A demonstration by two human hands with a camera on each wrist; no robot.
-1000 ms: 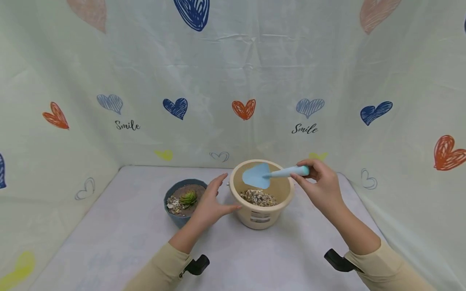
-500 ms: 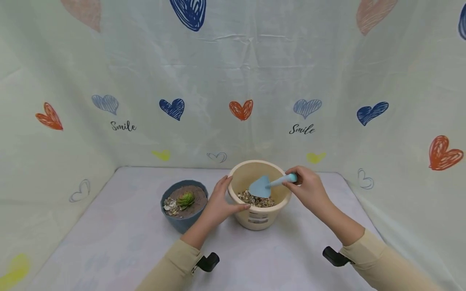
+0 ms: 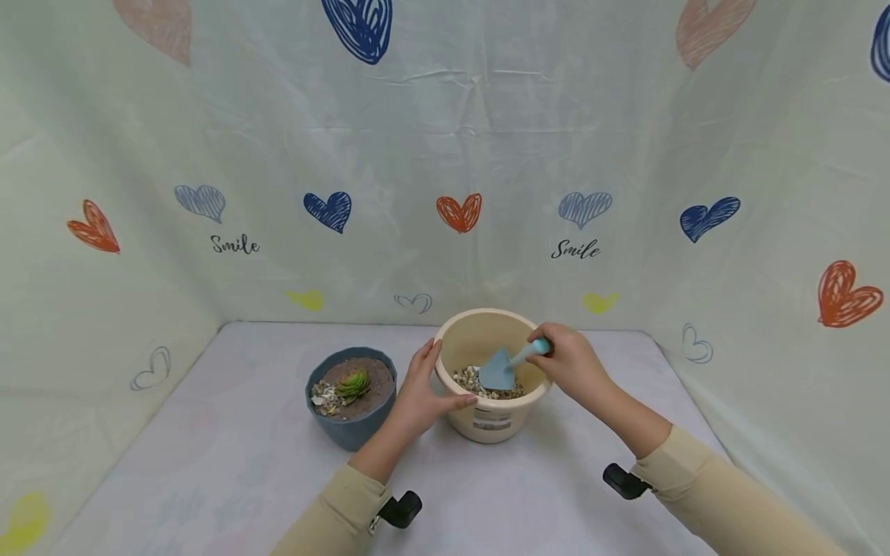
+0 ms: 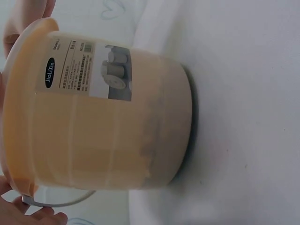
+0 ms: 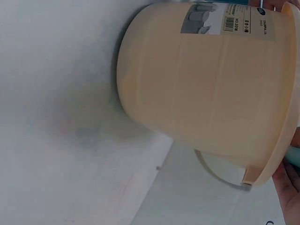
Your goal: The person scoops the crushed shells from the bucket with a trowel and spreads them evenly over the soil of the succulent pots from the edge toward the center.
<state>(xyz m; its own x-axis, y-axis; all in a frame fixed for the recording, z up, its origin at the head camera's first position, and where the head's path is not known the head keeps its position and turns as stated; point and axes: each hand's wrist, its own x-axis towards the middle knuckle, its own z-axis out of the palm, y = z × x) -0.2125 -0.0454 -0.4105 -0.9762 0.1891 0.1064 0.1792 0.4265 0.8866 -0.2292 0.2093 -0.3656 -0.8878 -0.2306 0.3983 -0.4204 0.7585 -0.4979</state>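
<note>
A cream plastic bucket [image 3: 462, 425] stands upright, with small mixed pebbles [image 3: 467, 379] in its bottom. My left hand [image 3: 416, 400] holds the bucket's left side, thumb over the front rim and fingers along the outer wall. In my right hand [image 3: 573, 361] is the handle of a light blue trowel [image 3: 497, 372], pinched near its end over the bucket's right rim. The trowel blade tilts down inside, its tip at the pebbles. Both wrist views show the bucket's outside; in the left one a printed label [image 4: 89, 70] faces the camera.
Left of the bucket, close to my left forearm, sits a blue-grey pot [image 3: 348, 436] with a green succulent [image 3: 353, 383], brown soil and pale stones. The bucket's thin carrying handle [image 5: 215, 173] hangs down outside. A heart-printed curtain [image 3: 403, 139] closes off the back of the white table [image 3: 229, 432].
My right hand has moved left and down, lowering the trowel from above the bucket to the pebbles. My left hand has come over from beside the bucket and taken hold of its rim.
</note>
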